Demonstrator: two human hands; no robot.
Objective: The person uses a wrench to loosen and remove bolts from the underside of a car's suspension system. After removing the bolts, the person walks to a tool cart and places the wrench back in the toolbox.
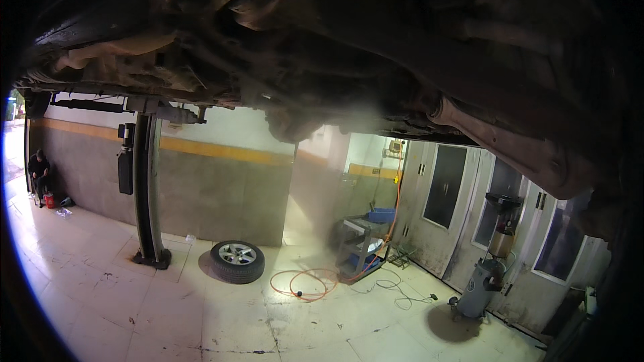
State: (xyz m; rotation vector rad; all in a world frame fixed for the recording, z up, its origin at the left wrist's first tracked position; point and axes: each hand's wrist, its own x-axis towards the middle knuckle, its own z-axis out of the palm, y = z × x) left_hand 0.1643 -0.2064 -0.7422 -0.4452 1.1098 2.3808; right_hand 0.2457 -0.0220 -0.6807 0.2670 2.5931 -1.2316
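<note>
Neither my left hand nor my right hand shows in the head view. Overhead spreads the dark underside of a raised vehicle (349, 40), filling the upper half. A long rusty-brown beam (493, 135) slopes down along its right side. Toward the left runs a paler pipe-like part (121, 48). Much of the underbody is too dark and blurred to make out.
A lift post (146, 188) stands at left. On the tiled floor lie a wheel (236, 260) and a coiled orange hose (305, 284). A tool cart (362, 245) and a grey wheeled tank (475, 289) stand right, near doors (443, 208). A person (39, 173) sits far left.
</note>
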